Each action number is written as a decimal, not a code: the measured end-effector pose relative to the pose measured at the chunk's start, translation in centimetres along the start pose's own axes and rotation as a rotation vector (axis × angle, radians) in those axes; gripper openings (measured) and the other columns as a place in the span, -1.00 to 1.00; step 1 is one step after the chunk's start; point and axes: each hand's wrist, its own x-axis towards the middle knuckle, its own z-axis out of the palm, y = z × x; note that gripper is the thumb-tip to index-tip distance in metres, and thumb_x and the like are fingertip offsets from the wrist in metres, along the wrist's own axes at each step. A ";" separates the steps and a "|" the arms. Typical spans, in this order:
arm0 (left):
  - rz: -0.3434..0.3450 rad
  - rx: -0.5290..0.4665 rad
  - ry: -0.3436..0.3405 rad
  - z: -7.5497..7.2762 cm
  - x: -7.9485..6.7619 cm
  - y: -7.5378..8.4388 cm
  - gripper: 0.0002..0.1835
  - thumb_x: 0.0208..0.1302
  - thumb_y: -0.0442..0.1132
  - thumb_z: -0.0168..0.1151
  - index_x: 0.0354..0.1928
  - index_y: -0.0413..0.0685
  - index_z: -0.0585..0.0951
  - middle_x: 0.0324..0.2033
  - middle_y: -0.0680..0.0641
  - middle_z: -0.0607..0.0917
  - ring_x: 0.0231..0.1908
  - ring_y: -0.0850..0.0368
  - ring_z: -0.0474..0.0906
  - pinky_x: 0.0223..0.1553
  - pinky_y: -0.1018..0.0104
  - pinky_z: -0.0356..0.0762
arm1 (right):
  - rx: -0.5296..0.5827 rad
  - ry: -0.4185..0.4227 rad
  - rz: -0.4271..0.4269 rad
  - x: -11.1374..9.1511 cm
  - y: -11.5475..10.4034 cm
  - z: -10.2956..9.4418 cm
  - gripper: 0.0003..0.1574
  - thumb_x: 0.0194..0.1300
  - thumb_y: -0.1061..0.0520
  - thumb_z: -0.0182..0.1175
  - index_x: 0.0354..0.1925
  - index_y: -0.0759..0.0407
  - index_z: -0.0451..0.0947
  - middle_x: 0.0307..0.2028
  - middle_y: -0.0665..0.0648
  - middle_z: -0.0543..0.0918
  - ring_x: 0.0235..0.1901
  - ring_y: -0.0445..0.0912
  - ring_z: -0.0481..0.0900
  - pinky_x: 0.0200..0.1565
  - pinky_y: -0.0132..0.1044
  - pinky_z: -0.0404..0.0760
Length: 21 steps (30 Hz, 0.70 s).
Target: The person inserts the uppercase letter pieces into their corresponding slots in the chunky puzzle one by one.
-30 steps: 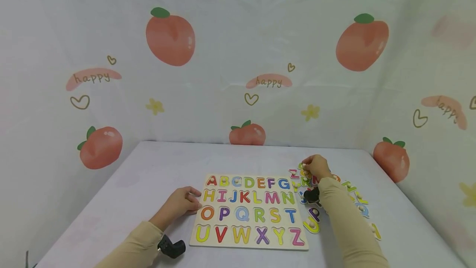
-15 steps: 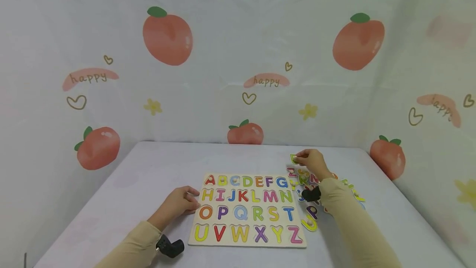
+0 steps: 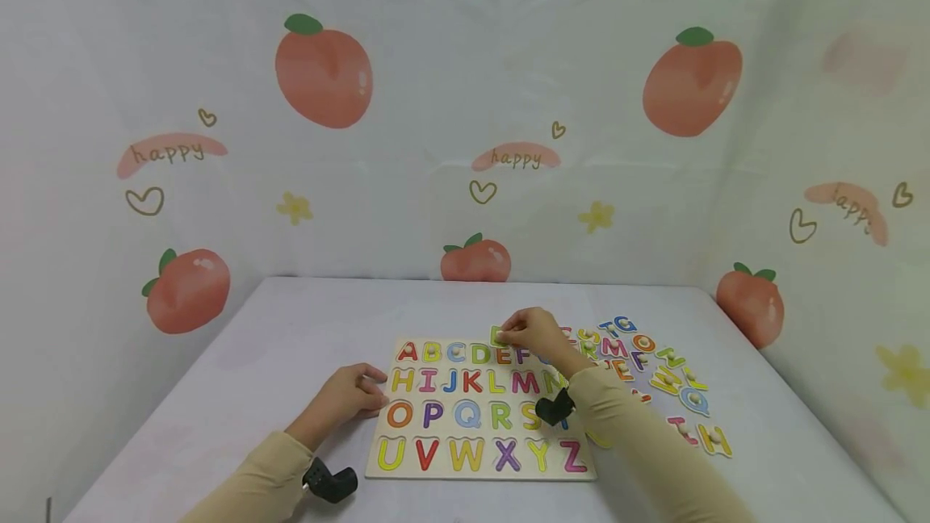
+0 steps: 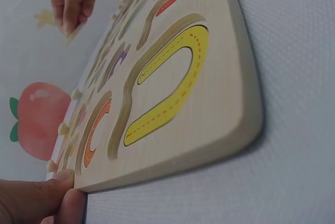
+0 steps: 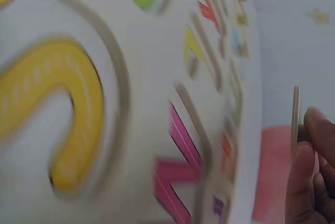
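My right hand (image 3: pixel 538 333) pinches a green letter piece (image 3: pixel 497 336) over the top edge of the wooden alphabet puzzle board (image 3: pixel 479 433), near D and E. In the right wrist view the piece (image 5: pixel 296 109) appears edge-on, its knob between thumb and finger; its letter is hard to read. My left hand (image 3: pixel 345 398) touches the board's left edge beside the O row, fingers lightly bent. The left wrist view shows those fingertips against the board's rim (image 4: pixel 167 172). Knobbed A (image 3: pixel 408 352), B (image 3: pixel 432 352) and C (image 3: pixel 456 352) pieces sit in their slots.
Loose letter pieces lie right of the board, among them an H (image 3: pixel 714 440), a Q (image 3: pixel 694 401) and a G (image 3: pixel 623 324); my right forearm (image 3: pixel 639 442) hides some. White cloth covers the table (image 3: pixel 341 309). A patterned curtain (image 3: pixel 407 208) stands behind.
My right hand has lifted the green letter piece from the loose pieces and carried it left to above the board. The left hand stays at the board's edge.
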 end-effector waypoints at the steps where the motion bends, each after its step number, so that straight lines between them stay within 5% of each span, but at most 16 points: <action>1: 0.002 0.001 0.001 0.0 0.0 0.0 -0.61 0.07 -0.40 0.39 -0.02 -0.30 0.55 -0.42 -0.09 0.61 -0.48 0.16 0.53 -0.41 0.35 0.61 | -0.004 -0.017 0.006 0.0 -0.1 0.6 -0.84 0.16 0.08 0.38 -0.39 0.15 0.66 -0.52 0.00 0.68 -0.51 -0.16 0.61 -0.42 -0.29 0.58; 8: 0.004 -0.006 0.002 0.1 0.0 -0.1 -0.62 0.07 -0.41 0.38 -0.03 -0.30 0.56 -0.42 -0.10 0.61 -0.48 0.15 0.53 -0.41 0.35 0.61 | 0.034 -0.082 -0.003 0.1 -0.4 3.3 -0.85 0.15 0.15 0.38 -0.40 0.23 0.64 -0.50 0.04 0.64 -0.54 -0.21 0.56 -0.43 -0.38 0.60; 21: 0.007 -0.018 0.010 0.2 0.0 -0.2 -0.62 0.07 -0.40 0.40 -0.03 -0.29 0.56 -0.42 -0.10 0.61 -0.49 0.15 0.53 -0.41 0.34 0.61 | -0.002 -0.117 0.036 0.5 -1.2 3.8 -0.85 0.16 0.16 0.38 -0.41 0.23 0.63 -0.49 0.06 0.63 -0.55 -0.21 0.55 -0.45 -0.42 0.57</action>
